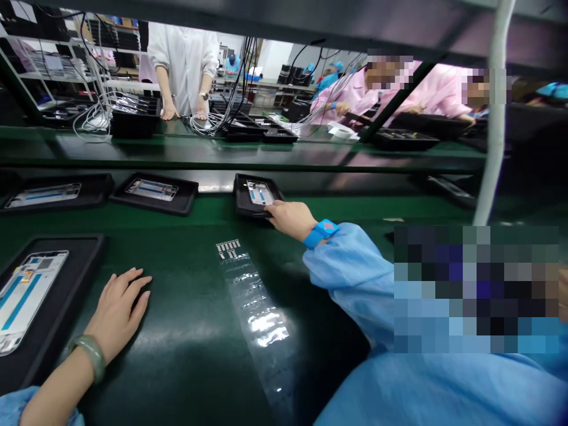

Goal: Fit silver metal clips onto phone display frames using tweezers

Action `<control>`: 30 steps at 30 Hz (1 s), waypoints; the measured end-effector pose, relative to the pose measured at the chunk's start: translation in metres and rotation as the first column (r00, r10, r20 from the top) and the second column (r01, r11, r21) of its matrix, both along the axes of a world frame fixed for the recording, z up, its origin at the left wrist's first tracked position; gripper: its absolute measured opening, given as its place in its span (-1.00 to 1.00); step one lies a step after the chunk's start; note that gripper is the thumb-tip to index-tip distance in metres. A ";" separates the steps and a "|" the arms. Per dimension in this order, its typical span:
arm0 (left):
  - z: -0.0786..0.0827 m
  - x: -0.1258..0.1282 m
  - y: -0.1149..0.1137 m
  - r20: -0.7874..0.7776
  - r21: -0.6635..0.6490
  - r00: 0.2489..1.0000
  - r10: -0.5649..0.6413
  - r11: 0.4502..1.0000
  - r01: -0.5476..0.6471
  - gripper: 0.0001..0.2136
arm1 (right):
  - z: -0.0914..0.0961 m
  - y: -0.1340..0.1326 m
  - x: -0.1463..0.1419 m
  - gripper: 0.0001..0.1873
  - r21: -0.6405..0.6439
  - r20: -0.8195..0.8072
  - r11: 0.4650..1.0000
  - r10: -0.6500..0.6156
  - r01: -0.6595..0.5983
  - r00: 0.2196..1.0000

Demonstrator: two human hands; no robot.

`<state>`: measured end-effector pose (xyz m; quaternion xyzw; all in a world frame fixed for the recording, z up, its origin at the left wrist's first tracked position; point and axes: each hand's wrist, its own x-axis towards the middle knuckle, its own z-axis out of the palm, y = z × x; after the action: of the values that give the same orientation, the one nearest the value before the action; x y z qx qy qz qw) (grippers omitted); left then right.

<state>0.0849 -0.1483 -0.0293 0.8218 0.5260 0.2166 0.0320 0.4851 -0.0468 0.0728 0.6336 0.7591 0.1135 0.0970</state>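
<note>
1. Light-blue fabric clothing [435, 390] fills the lower right corner, nearest the camera.
2. Beyond it, a small black rectangular tray [241, 201] lies on the far side of the smooth dark-green worktop [177, 367], carrying a white rectangular panel with blue strips [258, 193].
3. Nearer lies a clear plastic film strip [261, 313], small white labels [228, 244] at its far end.
4. Two flat black trays stand leftward, the middle one [190, 198] and the far-left one [107, 184]; a large black tray [84, 260] lies at the near left.
5. Behind, a raised dark-green ledge [186, 151] bears pale coiled cables [95, 118]; a person in a white coat [184, 65] and people in pink [337, 97] are beyond.
6. Right hand [293, 218]: arm stretched forward, blue wristband [320, 234], grip closed on the small tray's near right corner.
7. Left hand [119, 307]: palm down, fingers apart and holding nothing, beside the large tray; whether it touches the worktop, I cannot tell.
</note>
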 end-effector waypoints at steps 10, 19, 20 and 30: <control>0.004 0.001 -0.002 -0.011 -0.044 1.000 -0.003 0.999 0.002 -0.68 | 0.032 -0.122 -0.066 -0.80 0.049 -0.157 0.903 0.429 -0.427 0.889; 0.023 0.003 -0.006 0.373 -0.019 0.919 0.128 0.991 -0.130 -0.63 | 0.003 -0.201 -0.124 -0.82 -0.027 -0.299 0.592 0.764 -0.805 0.572; 0.024 0.003 -0.007 0.378 -0.019 0.917 0.125 0.992 -0.127 -0.64 | -0.002 -0.207 -0.127 -0.82 -0.043 -0.335 0.575 0.762 -0.817 0.554; 0.027 0.000 -0.002 0.333 0.037 0.941 0.053 0.997 -0.070 -0.66 | -0.013 -0.145 -0.108 -0.79 0.022 -0.905 0.657 0.334 -0.754 0.264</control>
<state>0.0846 -0.1503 -0.0021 0.7573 0.5332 0.3652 0.0936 0.3773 -0.1923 0.0600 0.2510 0.8782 -0.3523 -0.2040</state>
